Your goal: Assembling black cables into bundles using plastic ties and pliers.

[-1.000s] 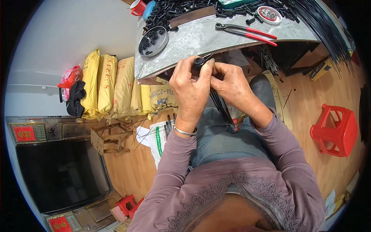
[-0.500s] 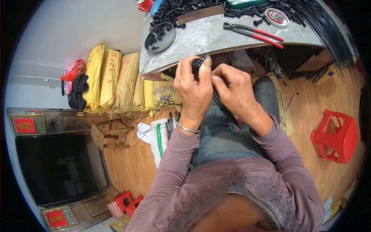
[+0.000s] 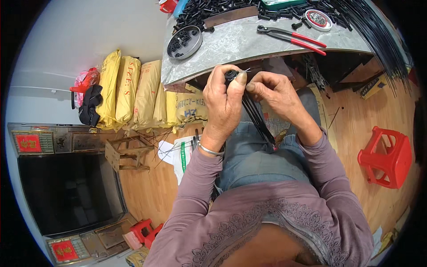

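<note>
My left hand (image 3: 224, 100) is closed around a small black round hub (image 3: 230, 74), its thumb pressed on the side. From below the thumb a bundle of thin black rods (image 3: 258, 120) slants down over my lap. A short end of thin wire (image 3: 248, 70) sticks out beside the thumb tip. Just to the right, my right hand (image 3: 275, 91) pinches with thumb and bent forefinger close to the rods; what lies in that pinch is too small to make out. Both hands are in front of the table edge.
On the grey table (image 3: 231, 40) lie red-handled pincers (image 3: 307, 43), a bowl (image 3: 194, 43) of small black pieces, a white round dish (image 3: 329, 26) and many black parts. Long black rods (image 3: 373, 40) overhang its right end. A red stool (image 3: 402, 155) and yellow sacks (image 3: 129, 89) flank me.
My right hand has shifted slightly right and away from the left thumb. The left hand has turned a little, showing more of the hub's top. More of the rods shows between my hands.
</note>
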A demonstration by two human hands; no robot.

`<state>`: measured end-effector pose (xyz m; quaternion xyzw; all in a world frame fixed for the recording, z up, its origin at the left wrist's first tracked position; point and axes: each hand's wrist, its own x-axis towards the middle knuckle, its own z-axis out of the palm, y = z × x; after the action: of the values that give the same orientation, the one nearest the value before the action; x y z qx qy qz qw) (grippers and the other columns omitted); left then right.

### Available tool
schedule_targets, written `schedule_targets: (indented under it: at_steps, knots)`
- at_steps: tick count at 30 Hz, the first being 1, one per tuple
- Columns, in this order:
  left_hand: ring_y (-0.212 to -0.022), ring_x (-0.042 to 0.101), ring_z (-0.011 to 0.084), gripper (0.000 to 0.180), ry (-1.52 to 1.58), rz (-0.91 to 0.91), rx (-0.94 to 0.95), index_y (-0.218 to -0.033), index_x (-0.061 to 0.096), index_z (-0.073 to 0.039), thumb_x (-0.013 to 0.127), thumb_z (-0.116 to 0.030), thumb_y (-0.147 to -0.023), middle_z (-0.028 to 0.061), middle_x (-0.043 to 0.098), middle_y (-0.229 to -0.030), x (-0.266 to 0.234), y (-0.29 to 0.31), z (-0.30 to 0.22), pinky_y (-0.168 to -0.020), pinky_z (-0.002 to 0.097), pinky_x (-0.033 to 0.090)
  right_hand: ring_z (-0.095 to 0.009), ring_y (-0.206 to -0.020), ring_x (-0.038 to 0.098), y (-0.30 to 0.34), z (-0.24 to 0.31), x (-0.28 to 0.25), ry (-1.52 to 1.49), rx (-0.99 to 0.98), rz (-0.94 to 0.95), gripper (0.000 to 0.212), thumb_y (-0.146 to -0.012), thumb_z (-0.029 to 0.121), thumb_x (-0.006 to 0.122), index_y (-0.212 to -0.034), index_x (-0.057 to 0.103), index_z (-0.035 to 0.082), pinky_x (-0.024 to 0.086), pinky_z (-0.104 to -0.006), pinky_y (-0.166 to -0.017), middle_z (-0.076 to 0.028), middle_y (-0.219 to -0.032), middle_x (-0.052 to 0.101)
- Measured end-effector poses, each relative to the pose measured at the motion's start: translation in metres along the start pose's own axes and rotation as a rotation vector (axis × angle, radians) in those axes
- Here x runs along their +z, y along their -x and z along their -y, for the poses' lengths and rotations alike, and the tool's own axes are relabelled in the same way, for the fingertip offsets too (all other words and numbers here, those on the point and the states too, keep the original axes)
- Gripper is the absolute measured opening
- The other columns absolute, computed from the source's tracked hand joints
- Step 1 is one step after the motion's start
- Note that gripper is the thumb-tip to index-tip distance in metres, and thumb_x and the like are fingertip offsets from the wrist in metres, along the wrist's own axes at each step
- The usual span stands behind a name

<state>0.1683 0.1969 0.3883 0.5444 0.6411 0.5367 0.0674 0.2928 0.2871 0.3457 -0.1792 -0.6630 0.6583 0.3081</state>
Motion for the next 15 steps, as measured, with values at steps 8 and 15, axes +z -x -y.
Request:
schedule_targets:
  at_steps: [8, 15]
  knots:
    - [-0.079, 0.051, 0.0078, 0.020, 0.139, 0.169, -0.090, -0.102, 0.057, -0.001, 0.053, -0.019, -0.094, 0.0024, 0.059, -0.087, -0.008, 0.000, 0.004, -0.072, 0.0213, 0.042, -0.004, -0.062, 0.048, 0.005, -0.003, 0.005, 0.021, 0.033, -0.025, 0.026, -0.092, 0.028, 0.061, -0.085, 0.057, 0.004, 0.042, -0.0200, -0.057, 0.004, -0.068, 0.053]
    - [-0.081, 0.049, 0.0080, 0.025, 0.407, 0.307, -0.172, -0.103, 0.059, 0.000, 0.064, -0.021, -0.090, 0.0011, 0.057, -0.092, -0.013, -0.001, 0.004, -0.072, 0.0216, 0.041, -0.004, -0.061, 0.048, 0.014, 0.001, 0.000, 0.074, 0.041, -0.014, 0.026, -0.092, 0.027, 0.061, -0.082, 0.056, 0.004, 0.040, -0.0197, -0.055, 0.003, -0.066, 0.052]
